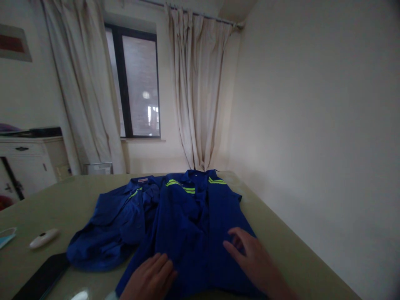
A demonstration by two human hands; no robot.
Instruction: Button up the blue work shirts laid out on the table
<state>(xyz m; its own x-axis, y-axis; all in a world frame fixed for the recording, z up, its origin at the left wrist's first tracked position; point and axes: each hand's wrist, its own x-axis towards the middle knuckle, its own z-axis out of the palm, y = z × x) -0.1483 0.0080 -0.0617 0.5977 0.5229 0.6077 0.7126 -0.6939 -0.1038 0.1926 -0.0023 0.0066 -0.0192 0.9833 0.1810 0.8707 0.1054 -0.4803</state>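
A blue work jacket (184, 216) with yellow-green reflective stripes lies spread on the pale green table (290, 246), collar pointing away from me. My left hand (153, 277) lies flat on the jacket's near hem, fingers together and stretched out. My right hand (250, 258) rests on the right front panel with fingers spread and slightly curled, pressing the cloth. Neither hand holds anything.
A dark phone (43, 277) lies at the near left of the table, a small white remote-like object (43, 238) beyond it, and a face mask (6, 237) at the left edge. A white cabinet (25, 164), curtains (196, 96) and a window (137, 83) stand behind.
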